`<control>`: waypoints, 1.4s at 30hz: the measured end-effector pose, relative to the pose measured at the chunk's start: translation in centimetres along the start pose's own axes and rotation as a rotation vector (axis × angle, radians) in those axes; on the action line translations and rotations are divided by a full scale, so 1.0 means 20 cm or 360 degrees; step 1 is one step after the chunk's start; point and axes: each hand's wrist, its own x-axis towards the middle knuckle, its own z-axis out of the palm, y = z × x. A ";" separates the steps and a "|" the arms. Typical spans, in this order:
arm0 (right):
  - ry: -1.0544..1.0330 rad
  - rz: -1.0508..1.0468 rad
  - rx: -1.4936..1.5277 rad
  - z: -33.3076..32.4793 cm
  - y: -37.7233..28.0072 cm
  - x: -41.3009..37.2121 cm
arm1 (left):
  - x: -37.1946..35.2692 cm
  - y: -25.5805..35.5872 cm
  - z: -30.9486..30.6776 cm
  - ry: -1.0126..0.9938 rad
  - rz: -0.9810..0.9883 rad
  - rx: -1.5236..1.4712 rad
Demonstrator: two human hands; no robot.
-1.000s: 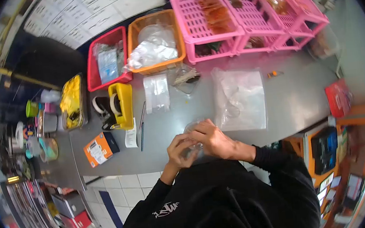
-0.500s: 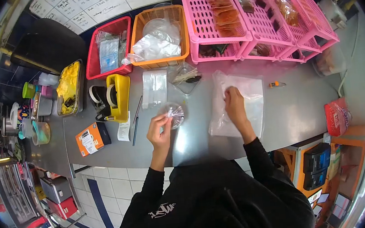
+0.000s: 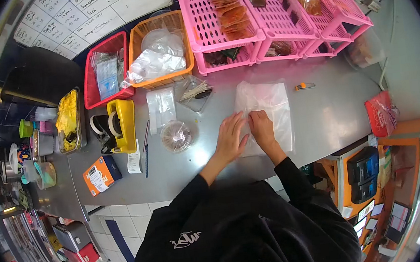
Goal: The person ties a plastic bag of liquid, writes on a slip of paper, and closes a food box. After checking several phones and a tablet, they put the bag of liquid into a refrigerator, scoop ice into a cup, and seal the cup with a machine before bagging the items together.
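Observation:
A stack of translucent white plastic bags (image 3: 274,103) lies flat on the steel counter in front of me. My left hand (image 3: 228,138) rests at the left edge of the stack, fingers stretched out and holding nothing. Close beside it, my right hand (image 3: 262,129) has its fingers curled and pinched on the plastic bag at the top of the stack. What lies under the fingertips is partly hidden. To the left of both hands a round clear plastic container (image 3: 176,136) stands on the counter, its shiny wrap gathered at the middle.
Behind are a red basket (image 3: 128,88), an orange basket (image 3: 189,56) and pink racks (image 3: 194,28) with packets. Further left stand a yellow tape dispenser (image 3: 128,121) and an orange box (image 3: 99,176). A small orange cutter (image 3: 304,86) lies right of the bags.
My left hand has let go of the round container and moved right to the plastic bags. My right hand stays on the bags, slightly lower on them. The camera view has shifted.

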 end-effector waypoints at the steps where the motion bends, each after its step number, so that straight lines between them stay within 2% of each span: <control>1: 0.0061 0.0093 0.0042 -0.03 -0.02 0.00 | 0.00 -0.04 0.06 -0.0115 -0.0022 0.0097; 2: 0.0122 0.0184 0.0084 -0.06 -0.03 0.00 | 0.01 -0.07 0.10 -0.0273 -0.0091 0.0217; 5: 0.0333 0.0134 0.0313 -0.17 -0.09 0.05 | 0.01 -0.09 0.14 -0.0246 -0.0095 0.0393; 8: 0.0246 0.0023 0.0395 -0.20 -0.14 0.07 | 0.03 -0.04 0.14 -0.0293 -0.0249 0.0459; 11: 0.0030 0.0054 0.0347 -0.20 -0.12 0.08 | 0.09 -0.05 0.14 0.0046 -0.0146 -0.0023; 14: 0.0001 -0.0144 0.0102 -0.22 -0.17 0.08 | 0.13 -0.07 0.17 -0.0295 -0.0150 0.0187; 15: 0.0123 -0.0064 0.0684 -0.06 -0.15 0.02 | 0.14 -0.08 0.20 -0.0222 0.0029 0.0285; 17: -0.0002 -0.0656 0.0656 -0.35 -0.46 0.02 | 0.14 -0.17 0.31 -0.0064 0.0384 0.0483; 18: -0.0178 -0.0809 0.0894 -0.60 -0.67 0.05 | 0.10 -0.33 0.46 -0.0087 0.0377 0.0431; 19: -0.0359 -0.0964 0.1137 -0.77 -0.79 0.07 | 0.10 -0.32 0.45 -0.0102 0.0399 0.0453; 23: 0.0465 -0.1567 0.1989 -1.14 -0.88 0.16 | 0.12 -0.22 0.29 -0.0202 0.0364 0.0329; 24: 0.0596 -0.1065 0.2117 -1.14 -0.86 0.11 | 0.12 -0.19 0.25 -0.0226 0.0334 0.0251; 26: 0.0830 -0.0203 0.1420 -1.19 -0.79 0.10 | 0.11 -0.14 0.17 -0.0286 0.0213 -0.0004; 27: 0.0894 0.0144 0.0625 -1.21 -0.74 0.15 | 0.10 -0.11 0.11 -0.0331 0.0121 -0.0206; 29: 0.0994 0.0365 0.1275 -1.09 -0.59 0.20 | 0.08 -0.02 -0.05 -0.0419 -0.0103 -0.0693; 34: 0.0962 0.0615 0.1618 -0.91 -0.28 0.08 | -0.01 0.25 -0.49 -0.0651 -0.0636 -0.2074; 36: 0.0925 0.0694 0.1796 -0.92 -0.32 0.04 | -0.05 0.36 -0.63 -0.0732 -0.0730 -0.2451; 41: 0.1154 0.0748 0.1772 -0.93 -0.26 -0.01 | -0.21 0.44 -0.85 -0.0920 -0.0946 -0.3013; 42: 0.1164 0.0744 0.1685 -0.92 -0.21 -0.03 | -0.28 0.45 -0.89 -0.0804 -0.1163 -0.2786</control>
